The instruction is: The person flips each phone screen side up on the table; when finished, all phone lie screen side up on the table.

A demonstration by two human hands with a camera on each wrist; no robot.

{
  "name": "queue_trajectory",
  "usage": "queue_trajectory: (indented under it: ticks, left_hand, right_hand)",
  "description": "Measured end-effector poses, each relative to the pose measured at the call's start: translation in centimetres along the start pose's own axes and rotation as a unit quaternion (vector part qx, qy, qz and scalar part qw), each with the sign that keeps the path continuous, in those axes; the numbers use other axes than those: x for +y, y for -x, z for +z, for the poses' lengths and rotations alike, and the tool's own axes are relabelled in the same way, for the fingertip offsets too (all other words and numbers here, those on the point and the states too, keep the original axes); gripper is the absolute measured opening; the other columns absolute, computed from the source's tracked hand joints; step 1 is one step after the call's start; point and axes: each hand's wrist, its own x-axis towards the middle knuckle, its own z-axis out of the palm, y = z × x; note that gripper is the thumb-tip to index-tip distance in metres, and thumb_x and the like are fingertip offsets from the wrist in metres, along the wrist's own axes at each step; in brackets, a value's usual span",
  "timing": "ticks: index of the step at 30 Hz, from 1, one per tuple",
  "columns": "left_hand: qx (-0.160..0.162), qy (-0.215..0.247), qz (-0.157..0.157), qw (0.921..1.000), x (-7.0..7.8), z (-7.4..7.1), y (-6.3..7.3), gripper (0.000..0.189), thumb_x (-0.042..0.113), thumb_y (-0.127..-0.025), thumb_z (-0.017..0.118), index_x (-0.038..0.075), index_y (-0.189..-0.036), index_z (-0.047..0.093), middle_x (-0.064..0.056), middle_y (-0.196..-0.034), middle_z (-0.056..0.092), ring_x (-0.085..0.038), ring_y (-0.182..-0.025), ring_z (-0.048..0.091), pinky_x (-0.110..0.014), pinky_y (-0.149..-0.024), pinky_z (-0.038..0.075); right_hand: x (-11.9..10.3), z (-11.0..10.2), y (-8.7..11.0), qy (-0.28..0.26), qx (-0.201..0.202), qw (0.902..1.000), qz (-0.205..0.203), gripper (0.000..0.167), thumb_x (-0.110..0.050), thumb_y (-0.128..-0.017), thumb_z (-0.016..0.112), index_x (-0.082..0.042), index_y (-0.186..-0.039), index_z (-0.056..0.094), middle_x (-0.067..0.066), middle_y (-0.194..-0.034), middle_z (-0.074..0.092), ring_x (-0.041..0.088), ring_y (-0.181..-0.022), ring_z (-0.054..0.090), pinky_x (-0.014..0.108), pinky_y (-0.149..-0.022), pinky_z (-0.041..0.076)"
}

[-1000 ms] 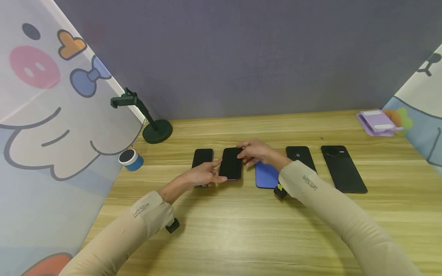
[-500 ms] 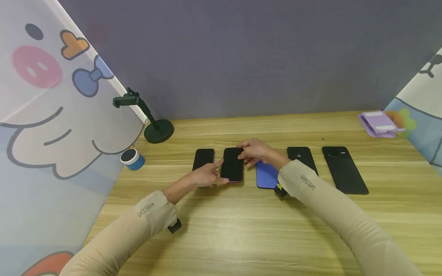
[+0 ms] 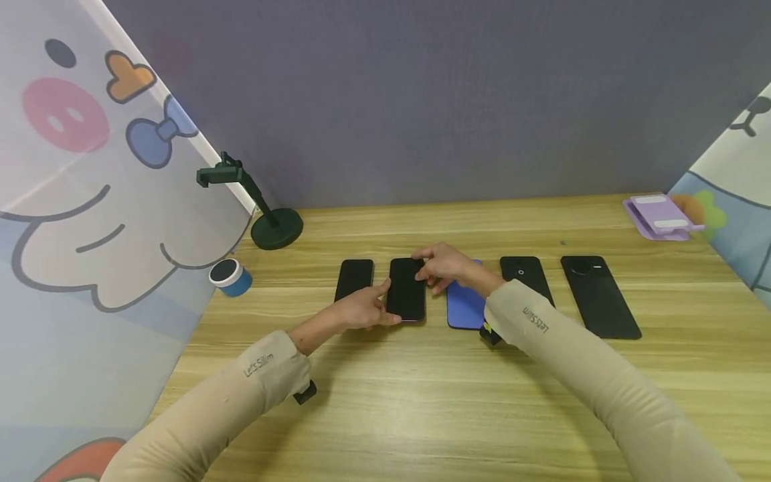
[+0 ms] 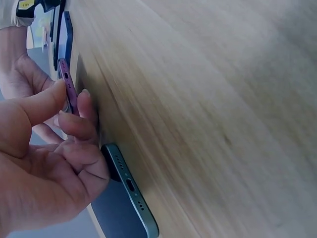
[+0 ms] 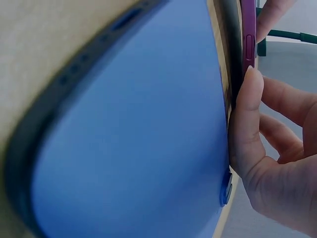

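A black-screened phone with a purple edge (image 3: pixel 406 289) lies screen up in the head view, between both hands. My left hand (image 3: pixel 364 308) holds its lower left part; in the left wrist view, the thumb and a finger pinch the purple end (image 4: pixel 68 84). My right hand (image 3: pixel 447 264) grips its upper right corner, and in the right wrist view a fingertip touches the purple side (image 5: pixel 249 44). Left of it is another dark phone (image 3: pixel 354 278), partly under my left hand, with a green edge (image 4: pixel 131 186). A blue-backed phone (image 3: pixel 464 306) lies beneath my right wrist.
Further right lie two black phones, one partly behind the sleeve (image 3: pixel 523 271) and one uncovered (image 3: pixel 601 298). A dark green stand (image 3: pixel 276 229) and a blue-and-white tub (image 3: pixel 231 278) are at the left. A purple folding stand (image 3: pixel 659 215) sits back right, before the grey partition (image 3: pixel 434 107).
The purple-edged phone has shifted slightly toward the person, with both hands staying on it. The other phones keep their places.
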Motion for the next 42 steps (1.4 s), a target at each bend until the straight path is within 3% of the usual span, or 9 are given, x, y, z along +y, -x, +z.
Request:
queue_trajectory:
  ticks: [10, 15, 18, 21, 24, 28, 32, 38, 42]
  left_hand:
    - [-0.01, -0.008, -0.016, 0.9998, 0.4, -0.2, -0.1, 0.089, 0.032, -0.098, 0.066, 0.005, -0.161, 0.009, -0.007, -0.086, 0.075, -0.016, -0.064, 0.054, -0.027, -0.068, 0.049]
    - [0.017, -0.068, -0.022, 0.9973, 0.9, -0.3, 0.2, 0.089, 0.037, -0.096, 0.068, 0.007, -0.161, 0.015, -0.003, -0.086, 0.075, -0.015, -0.07, 0.063, -0.029, -0.068, 0.052]
    - [0.05, -0.131, -0.023, 0.9898, 1.2, -0.2, 0.4, 0.09, 0.041, -0.094, 0.07, 0.01, -0.161, 0.019, -0.002, -0.081, 0.072, -0.014, -0.059, 0.057, -0.028, -0.058, 0.046]
    - [0.088, -0.201, -0.011, 0.9756, 1.0, 0.2, 0.5, 0.09, 0.045, -0.092, 0.071, 0.011, -0.16, 0.024, -0.004, -0.079, 0.07, -0.015, -0.056, 0.054, -0.027, -0.054, 0.04]
    - [0.117, -0.268, -0.003, 0.9563, 0.8, 0.8, 0.4, 0.091, 0.053, -0.089, 0.072, 0.011, -0.158, 0.031, -0.008, -0.101, 0.072, -0.022, -0.081, 0.066, -0.031, -0.064, 0.048]
    - [0.125, -0.333, -0.004, 0.9346, 0.7, 1.8, 0.4, 0.096, 0.062, -0.084, 0.071, 0.01, -0.156, 0.036, -0.016, -0.13, 0.063, -0.03, -0.11, 0.063, -0.039, -0.079, 0.054]
    - [0.133, -0.353, 0.001, 0.9263, 0.5, 2.4, 0.4, 0.097, 0.063, -0.083, 0.071, 0.01, -0.156, 0.037, -0.016, -0.132, 0.062, -0.032, -0.114, 0.061, -0.042, -0.081, 0.054]
    - [0.148, -0.355, 0.004, 0.9232, 0.5, 2.6, 0.3, 0.093, 0.061, -0.084, 0.072, 0.011, -0.156, 0.038, -0.015, -0.131, 0.063, -0.032, -0.117, 0.061, -0.044, -0.083, 0.055]
    - [0.146, -0.355, -0.001, 0.9233, 0.7, 2.6, 0.3, 0.092, 0.06, -0.085, 0.072, 0.011, -0.155, 0.039, -0.015, -0.131, 0.063, -0.033, -0.118, 0.061, -0.045, -0.084, 0.055]
  right_hand:
    - [0.0, 0.2, 0.3, 0.029, 0.014, 0.9994, -0.011, 0.064, -0.004, -0.093, 0.067, -0.01, -0.152, 0.045, 0.006, -0.072, 0.053, 0.015, -0.06, 0.054, 0.033, -0.058, 0.058]
    - [0.1, 0.2, 0.3, 0.048, 0.019, 0.9985, -0.021, 0.064, -0.005, -0.092, 0.068, -0.009, -0.152, 0.045, 0.007, -0.079, 0.053, 0.016, -0.062, 0.055, 0.033, -0.058, 0.059]
    - [0.0, 0.2, 0.3, 0.06, 0.018, 0.9976, -0.028, 0.064, -0.005, -0.093, 0.067, -0.009, -0.152, 0.044, 0.007, -0.08, 0.053, 0.016, -0.062, 0.055, 0.033, -0.057, 0.059]
    - [0.0, 0.2, 0.3, 0.069, 0.015, 0.997, -0.032, 0.063, -0.004, -0.093, 0.067, -0.007, -0.152, 0.044, 0.008, -0.082, 0.053, 0.016, -0.064, 0.055, 0.033, -0.058, 0.059]
    - [-0.1, 0.1, 0.3, 0.085, 0.012, 0.9956, -0.038, 0.062, -0.005, -0.094, 0.066, -0.007, -0.152, 0.044, 0.013, -0.092, 0.056, 0.018, -0.068, 0.057, 0.033, -0.059, 0.059]
    - [-0.1, 0.0, 0.2, 0.111, 0.016, 0.9926, -0.046, 0.06, -0.007, -0.095, 0.066, -0.007, -0.151, 0.045, 0.024, -0.126, 0.059, 0.022, -0.083, 0.064, 0.033, -0.062, 0.06]
    - [0.0, 0.1, 0.2, 0.12, 0.021, 0.9911, -0.055, 0.06, -0.007, -0.094, 0.066, -0.006, -0.151, 0.046, 0.027, -0.148, 0.048, 0.023, -0.089, 0.066, 0.032, -0.063, 0.06]
    - [0.2, 0.0, -0.1, 0.117, 0.022, 0.9913, -0.056, 0.06, -0.006, -0.093, 0.067, -0.006, -0.15, 0.047, 0.023, -0.135, 0.055, 0.015, -0.068, 0.057, 0.029, -0.059, 0.057]
    - [0.3, 0.0, -0.2, 0.119, 0.026, 0.991, -0.056, 0.058, -0.007, -0.093, 0.068, -0.008, -0.148, 0.05, 0.019, -0.144, 0.045, 0.016, -0.071, 0.058, 0.029, -0.058, 0.057]
